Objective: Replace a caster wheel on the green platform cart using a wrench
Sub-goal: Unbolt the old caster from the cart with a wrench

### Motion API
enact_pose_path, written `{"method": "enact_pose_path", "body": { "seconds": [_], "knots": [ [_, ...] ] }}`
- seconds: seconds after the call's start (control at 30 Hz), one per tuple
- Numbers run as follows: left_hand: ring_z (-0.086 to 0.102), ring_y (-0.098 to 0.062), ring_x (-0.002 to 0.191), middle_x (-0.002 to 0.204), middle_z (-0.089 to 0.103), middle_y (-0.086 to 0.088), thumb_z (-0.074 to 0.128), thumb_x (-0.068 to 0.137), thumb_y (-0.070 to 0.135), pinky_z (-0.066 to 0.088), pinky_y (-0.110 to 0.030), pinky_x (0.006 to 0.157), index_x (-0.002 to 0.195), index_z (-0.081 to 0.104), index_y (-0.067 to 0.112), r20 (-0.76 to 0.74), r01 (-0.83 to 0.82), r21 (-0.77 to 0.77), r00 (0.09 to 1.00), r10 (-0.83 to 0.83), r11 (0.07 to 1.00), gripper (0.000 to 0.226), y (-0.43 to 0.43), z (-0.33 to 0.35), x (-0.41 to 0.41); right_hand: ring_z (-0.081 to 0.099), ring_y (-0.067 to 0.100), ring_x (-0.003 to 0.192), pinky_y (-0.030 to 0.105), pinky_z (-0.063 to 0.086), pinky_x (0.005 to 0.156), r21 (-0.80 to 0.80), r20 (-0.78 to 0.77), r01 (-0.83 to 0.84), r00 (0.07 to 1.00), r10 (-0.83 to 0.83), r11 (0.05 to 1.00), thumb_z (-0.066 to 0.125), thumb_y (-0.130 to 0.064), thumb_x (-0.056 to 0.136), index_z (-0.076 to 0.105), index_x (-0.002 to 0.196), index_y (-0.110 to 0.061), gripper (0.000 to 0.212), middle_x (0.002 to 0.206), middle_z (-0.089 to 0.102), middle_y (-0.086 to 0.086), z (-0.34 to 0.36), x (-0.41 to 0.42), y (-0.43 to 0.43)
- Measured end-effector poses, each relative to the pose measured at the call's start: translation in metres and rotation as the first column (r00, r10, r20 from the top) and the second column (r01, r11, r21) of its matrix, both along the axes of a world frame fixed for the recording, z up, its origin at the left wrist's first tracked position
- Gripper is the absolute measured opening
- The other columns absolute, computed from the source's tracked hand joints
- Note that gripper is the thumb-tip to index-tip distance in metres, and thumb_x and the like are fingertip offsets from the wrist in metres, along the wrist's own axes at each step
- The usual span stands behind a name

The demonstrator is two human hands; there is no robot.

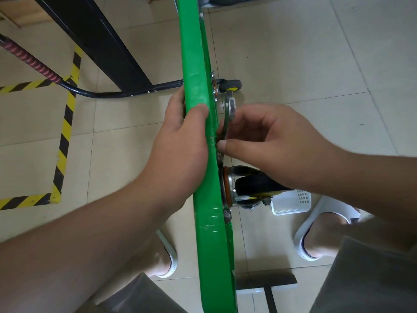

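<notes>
The green platform cart (198, 64) stands on its edge, running from top to bottom of the view. My left hand (180, 136) grips its rim, thumb over the green edge. My right hand (266, 141) holds a metal wrench (229, 109) against the cart's underside, its lower end by a bolt at the caster plate. A black caster wheel (255, 184) with a yellow hub and silver fork sits just below my right hand. A second, smaller-looking caster wheel (230, 85) shows farther up the cart.
A white perforated basket (291, 202) lies on the tiled floor beside the near caster. The cart's black handle (108, 94) with a red grip lies at left, near yellow-black floor tape (64, 132). A black table leg (97, 41) crosses upper left. My feet wear white slippers.
</notes>
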State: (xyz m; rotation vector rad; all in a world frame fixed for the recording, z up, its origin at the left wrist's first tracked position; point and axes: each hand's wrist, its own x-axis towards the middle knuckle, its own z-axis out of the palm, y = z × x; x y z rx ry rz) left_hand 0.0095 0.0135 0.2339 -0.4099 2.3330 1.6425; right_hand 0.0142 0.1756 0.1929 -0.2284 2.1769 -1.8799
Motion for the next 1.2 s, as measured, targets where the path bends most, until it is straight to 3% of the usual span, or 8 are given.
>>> {"method": "enact_pose_path", "body": {
  "seconds": [0.23,0.4,0.53,0.73,0.83,0.97,1.07,1.2],
  "knots": [
    [0.06,-0.001,0.057,0.082,0.067,0.011,0.04,0.106,0.037,0.047,-0.017,0.047,0.139,0.049,0.056,0.027,-0.017,0.028,1.0,0.016,0.999,0.039,0.0,0.002,0.001,0.076,0.032,0.08,0.047,0.064,0.078,0.001,0.152,0.207,0.967,-0.205,0.978,0.071,-0.014,0.095,0.068,0.099,-0.005,0.01,0.093,0.074,0.021,0.002,-0.035,0.0],
    [0.057,0.0,0.055,0.087,0.066,0.006,0.038,0.108,0.036,0.043,-0.012,0.042,0.141,0.048,0.054,0.02,-0.011,0.031,1.0,0.01,0.999,0.039,0.001,0.005,0.002,0.074,0.028,0.07,0.041,0.065,0.073,0.015,0.379,0.306,0.879,-0.288,0.952,0.066,-0.014,0.099,0.062,0.113,0.009,0.028,0.087,0.069,0.018,-0.007,-0.052,0.004],
    [0.058,0.0,0.057,0.083,0.068,0.009,0.039,0.107,0.037,0.047,-0.014,0.045,0.14,0.049,0.056,0.028,-0.016,0.029,1.0,0.015,0.999,0.039,0.001,0.004,0.001,0.076,0.038,0.083,0.041,0.065,0.073,0.023,0.477,0.294,0.837,-0.269,0.956,0.065,-0.014,0.099,0.062,0.114,0.01,0.029,0.1,0.072,0.027,-0.014,-0.052,0.0],
    [0.064,-0.008,0.072,0.089,0.069,0.012,0.039,0.106,0.037,0.048,-0.026,0.059,0.134,0.051,0.056,0.021,0.002,0.017,1.0,-0.003,1.0,0.036,0.001,0.002,0.001,0.077,0.033,0.074,0.043,0.065,0.075,0.057,0.475,0.217,0.853,-0.218,0.975,0.066,-0.014,0.098,0.065,0.106,0.006,0.022,0.091,0.074,0.023,-0.02,-0.051,-0.012],
    [0.062,-0.002,0.062,0.075,0.067,0.019,0.039,0.106,0.036,0.048,-0.019,0.052,0.125,0.052,0.057,0.01,-0.001,0.02,1.0,0.001,1.0,0.031,0.0,0.003,0.0,0.077,0.032,0.077,0.041,0.065,0.074,0.033,0.477,0.188,0.86,-0.181,0.982,0.068,-0.015,0.098,0.067,0.107,0.004,0.021,0.099,0.074,0.023,-0.022,-0.048,-0.017],
    [0.063,-0.007,0.069,0.085,0.066,0.013,0.04,0.106,0.036,0.05,-0.026,0.059,0.127,0.051,0.057,0.013,0.002,0.037,1.0,-0.003,0.999,0.032,0.0,0.003,0.001,0.075,0.038,0.089,0.043,0.065,0.078,0.007,0.422,0.171,0.893,-0.158,0.985,0.069,-0.016,0.096,0.068,0.11,0.002,0.022,0.103,0.074,0.024,-0.013,-0.043,-0.019],
    [0.06,0.0,0.06,0.079,0.065,0.016,0.04,0.106,0.036,0.047,-0.017,0.049,0.131,0.052,0.056,0.008,0.002,0.041,1.0,-0.003,0.999,0.034,0.0,0.001,0.001,0.074,0.039,0.094,0.045,0.064,0.082,0.011,0.373,0.161,0.915,-0.153,0.987,0.071,-0.016,0.095,0.069,0.108,-0.003,0.019,0.105,0.073,0.025,-0.005,-0.036,-0.017],
    [0.057,0.003,0.054,0.075,0.063,0.016,0.04,0.106,0.036,0.044,-0.014,0.044,0.131,0.053,0.055,0.004,0.008,0.028,1.0,-0.008,1.0,0.034,-0.001,0.001,0.001,0.074,0.033,0.093,0.05,0.06,0.091,0.063,0.212,0.105,0.97,-0.116,0.992,0.077,-0.02,0.09,0.072,0.099,-0.014,0.012,0.096,0.076,0.015,0.002,-0.023,-0.008]
  ]
}}
